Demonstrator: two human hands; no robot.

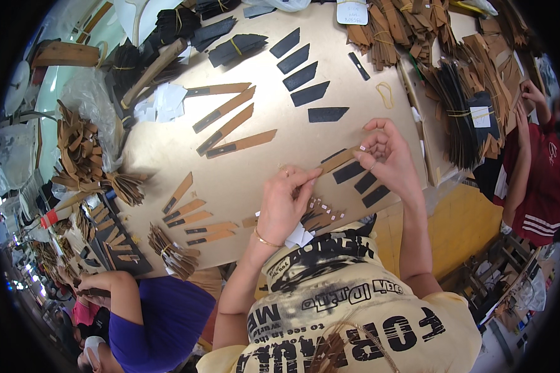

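A brown leather strip [338, 160] spans the gap between my hands, above the table. My left hand [280, 202] is closed, pinching its left end between thumb and fingers. At the other end, the thumb and a finger of my right hand [392, 158] close in beside a tiny white label [362, 148]; the remaining fingers are curled loosely. Whether that label is stuck to the strip I cannot tell. Short black strips [365, 181] lie in a fan under my right hand. Close to my body, beside my left wrist, sit small white-tagged brown strips [320, 214] and white paper slips [300, 236].
Fanned brown strips [230, 124] and black strips [305, 73] lie farther across the table. Bundles of brown strips [386, 31] and black strips [457, 115] crowd the back right. A yellow rubber band [385, 95] lies nearby. Other people sit at left [162, 317] and right [535, 180].
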